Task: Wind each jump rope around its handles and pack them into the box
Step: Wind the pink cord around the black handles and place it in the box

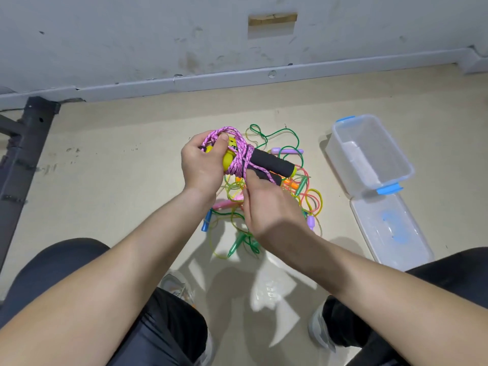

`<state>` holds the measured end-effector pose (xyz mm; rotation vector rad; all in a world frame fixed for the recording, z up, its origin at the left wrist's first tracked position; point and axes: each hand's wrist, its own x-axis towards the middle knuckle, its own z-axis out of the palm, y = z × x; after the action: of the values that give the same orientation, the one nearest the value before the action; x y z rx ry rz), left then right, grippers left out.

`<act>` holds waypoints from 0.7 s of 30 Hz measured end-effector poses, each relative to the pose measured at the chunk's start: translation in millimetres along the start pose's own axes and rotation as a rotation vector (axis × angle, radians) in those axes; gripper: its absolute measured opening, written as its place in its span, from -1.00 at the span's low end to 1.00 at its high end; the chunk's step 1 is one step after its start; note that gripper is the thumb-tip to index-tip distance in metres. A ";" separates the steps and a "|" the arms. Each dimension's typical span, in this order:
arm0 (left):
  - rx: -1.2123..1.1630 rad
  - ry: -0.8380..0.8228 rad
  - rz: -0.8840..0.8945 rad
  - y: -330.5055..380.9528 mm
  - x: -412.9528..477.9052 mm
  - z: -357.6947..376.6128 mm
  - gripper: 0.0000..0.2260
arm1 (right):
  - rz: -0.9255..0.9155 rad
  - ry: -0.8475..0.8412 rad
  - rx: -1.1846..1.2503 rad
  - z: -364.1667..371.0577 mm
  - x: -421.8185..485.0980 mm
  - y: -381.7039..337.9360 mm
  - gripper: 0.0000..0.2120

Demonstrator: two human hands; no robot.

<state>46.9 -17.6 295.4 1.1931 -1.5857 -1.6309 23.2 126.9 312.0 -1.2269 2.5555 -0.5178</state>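
A pink braided jump rope [239, 150] is wound around its two black-foam, yellow-ended handles [272, 161], held above the floor. My left hand [203, 162] grips the yellow end and the rope loops, thumb pressing on top. My right hand [266, 204] holds the lower handle and rope from below, fingers hidden behind them. Under both hands lies a tangled pile of thin jump ropes [303, 196] in green, yellow, pink and orange with small coloured handles. The clear plastic box [396, 165] with blue clips stands open at the right, nothing inside.
The box's clear lid [390, 231] lies flat on the floor in front of the box. A dark metal frame leg [23, 154] runs along the left. A grey wall with a baseboard [237, 77] closes the far side. My knees and shoes fill the bottom.
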 end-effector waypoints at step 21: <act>-0.369 -0.480 -0.319 26.9 -0.7 -15.9 -0.87 | 0.051 -0.224 0.883 -20.0 35.1 82.6 -0.89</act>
<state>56.2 -28.2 323.4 0.9329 -1.3049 -2.4361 -63.3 151.2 292.4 -0.8149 1.7986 -1.2323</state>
